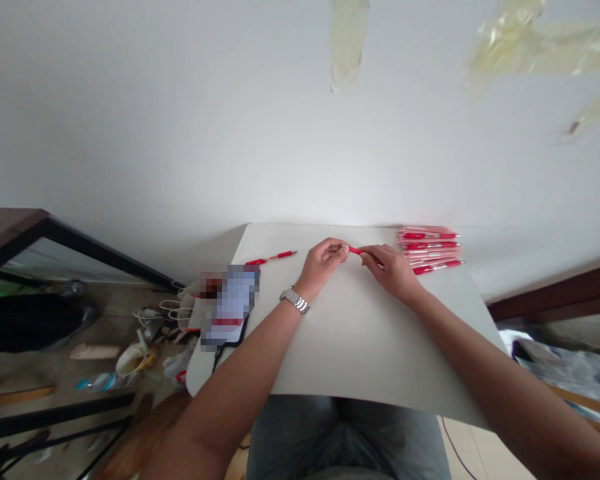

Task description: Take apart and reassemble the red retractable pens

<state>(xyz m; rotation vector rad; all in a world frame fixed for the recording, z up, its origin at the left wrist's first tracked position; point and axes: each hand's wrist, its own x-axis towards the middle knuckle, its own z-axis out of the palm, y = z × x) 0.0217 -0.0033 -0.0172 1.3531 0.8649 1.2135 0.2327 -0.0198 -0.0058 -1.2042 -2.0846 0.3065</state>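
Between my two hands, above the white table, is a red pen lying roughly level. My left hand, with a metal watch on its wrist, pinches the pen's silvery tip end. The fingers of my right hand are closed round the other end and hide much of it. Close beyond my right hand lies a pile of red pens, some with clear barrels. To the left of my left hand a single red pen rests on the table.
A phone with a cable lies at the left edge of the white table. The wall rises right behind the table. On the floor at left are a cup, a bottle and cables. Plastic bags are at right.
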